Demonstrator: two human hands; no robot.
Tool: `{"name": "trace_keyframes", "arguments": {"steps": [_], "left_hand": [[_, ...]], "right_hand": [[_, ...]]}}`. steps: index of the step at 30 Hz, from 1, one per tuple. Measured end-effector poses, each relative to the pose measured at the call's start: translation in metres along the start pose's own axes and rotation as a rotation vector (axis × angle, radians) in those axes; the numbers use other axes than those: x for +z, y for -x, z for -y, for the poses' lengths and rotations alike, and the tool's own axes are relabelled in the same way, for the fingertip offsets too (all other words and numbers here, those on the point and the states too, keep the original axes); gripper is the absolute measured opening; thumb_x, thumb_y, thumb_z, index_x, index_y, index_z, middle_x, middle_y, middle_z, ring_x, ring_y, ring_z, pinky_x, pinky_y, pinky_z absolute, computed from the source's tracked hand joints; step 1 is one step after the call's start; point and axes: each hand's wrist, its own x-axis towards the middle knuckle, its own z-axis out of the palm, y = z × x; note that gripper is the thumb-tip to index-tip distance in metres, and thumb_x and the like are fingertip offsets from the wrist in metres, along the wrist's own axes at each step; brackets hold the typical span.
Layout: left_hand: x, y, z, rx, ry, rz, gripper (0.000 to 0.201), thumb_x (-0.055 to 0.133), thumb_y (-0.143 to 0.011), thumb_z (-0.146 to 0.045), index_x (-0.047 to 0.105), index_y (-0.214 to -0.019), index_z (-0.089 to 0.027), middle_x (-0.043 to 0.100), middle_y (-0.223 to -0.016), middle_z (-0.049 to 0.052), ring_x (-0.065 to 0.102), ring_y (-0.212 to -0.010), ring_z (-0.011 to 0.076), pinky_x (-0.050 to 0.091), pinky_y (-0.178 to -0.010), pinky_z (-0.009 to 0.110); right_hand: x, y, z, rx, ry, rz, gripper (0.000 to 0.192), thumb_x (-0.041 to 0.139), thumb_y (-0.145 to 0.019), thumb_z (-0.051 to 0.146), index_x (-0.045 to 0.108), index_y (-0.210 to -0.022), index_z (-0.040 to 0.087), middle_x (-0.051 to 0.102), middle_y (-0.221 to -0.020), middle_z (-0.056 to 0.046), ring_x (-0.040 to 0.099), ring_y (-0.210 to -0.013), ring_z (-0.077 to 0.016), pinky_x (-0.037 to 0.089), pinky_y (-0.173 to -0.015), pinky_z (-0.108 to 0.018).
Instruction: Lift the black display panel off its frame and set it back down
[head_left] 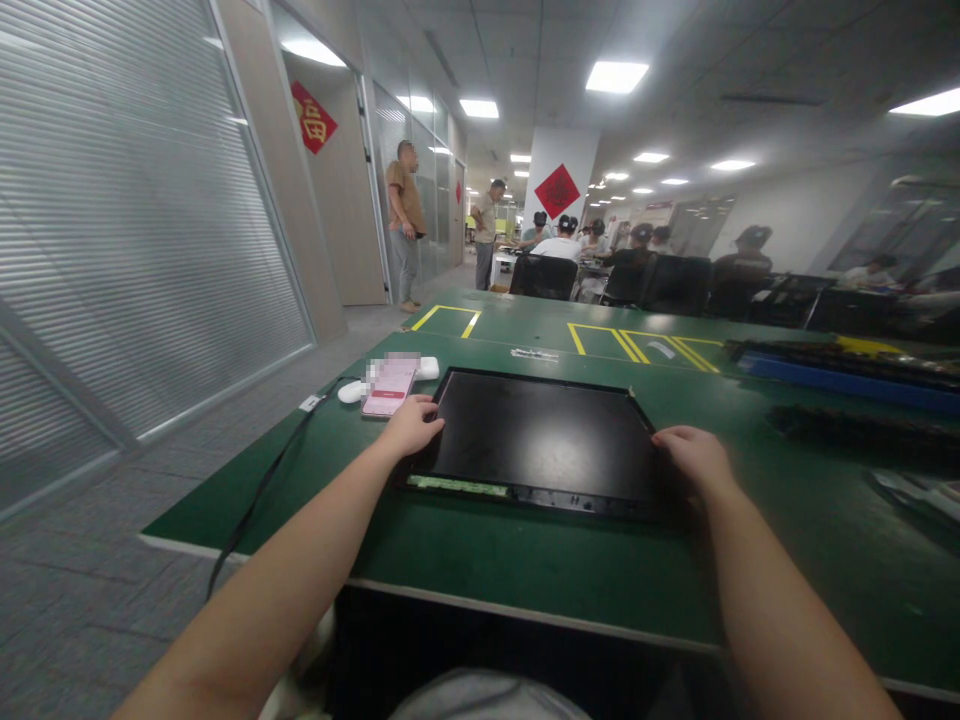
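- Both forearms reach forward over the desk [570, 575], the left one slanting in from the lower left, the right one from the lower right, elbows apart, so the hands face each other across one black screen [536, 430].
- The left hand [412, 427] has its back up, fingers and thumb bent around the screen's left edge; its grip is narrow, holding that edge.
- The right hand [697, 460] bends inward at the wrist, fingertips on the right edge; its grip is narrow too, holding the frame, though I cannot see where the thumb sits.
- The screen is at the near side of the desk, between the hands, face up; whether it rests fully flat I cannot tell.
- One green strip [457, 486] runs along the left part of its near edge.
- One phone [390, 385] sits just beyond the left hand, with white, rounded parts showing on two sides of it.
- One black cord [286, 444] crosses the desk's left end and hangs over its edge.
- One blue tray [855, 385] stands well off to the right, with dark stuff on it.
- Two people stand beyond the desk; several more sit farther back, too blurred to count.
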Motion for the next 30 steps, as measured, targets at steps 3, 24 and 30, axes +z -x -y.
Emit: {"name": "trace_keyframes", "arguments": {"steps": [3,24,30], "left_hand": [[0.0,0.001,-0.002,-0.004,-0.026,0.016,0.035,0.062,-0.08,-0.032,0.076,-0.106,-0.014,0.061,-0.132,0.014,0.058,-0.125,0.0305,0.042,-0.111,0.039],[-0.006,0.012,-0.009,0.161,-0.097,0.082,0.053,0.066,-0.081,-0.04,0.065,-0.127,-0.015,0.051,-0.142,0.018,0.049,-0.133,0.0364,0.038,-0.113,0.047],[-0.024,0.024,-0.023,0.397,-0.027,0.277,0.048,0.072,-0.08,-0.044,0.07,-0.121,-0.019,0.054,-0.14,0.016,0.051,-0.13,0.0332,0.039,-0.111,0.044]], "right_hand": [[0.001,-0.002,-0.002,-0.007,0.01,-0.001,0.016,0.064,-0.07,0.032,0.076,-0.075,0.022,0.072,-0.077,-0.005,0.063,-0.075,-0.0219,0.044,-0.065,-0.031],[0.002,-0.006,-0.006,-0.063,0.03,-0.011,0.018,0.062,-0.069,0.034,0.076,-0.072,0.023,0.074,-0.083,-0.008,0.064,-0.079,-0.0243,0.046,-0.068,-0.034],[0.001,-0.005,-0.005,-0.035,0.038,0.01,0.021,0.061,-0.07,0.036,0.077,-0.075,0.023,0.074,-0.082,-0.008,0.065,-0.078,-0.025,0.046,-0.068,-0.033]]}}
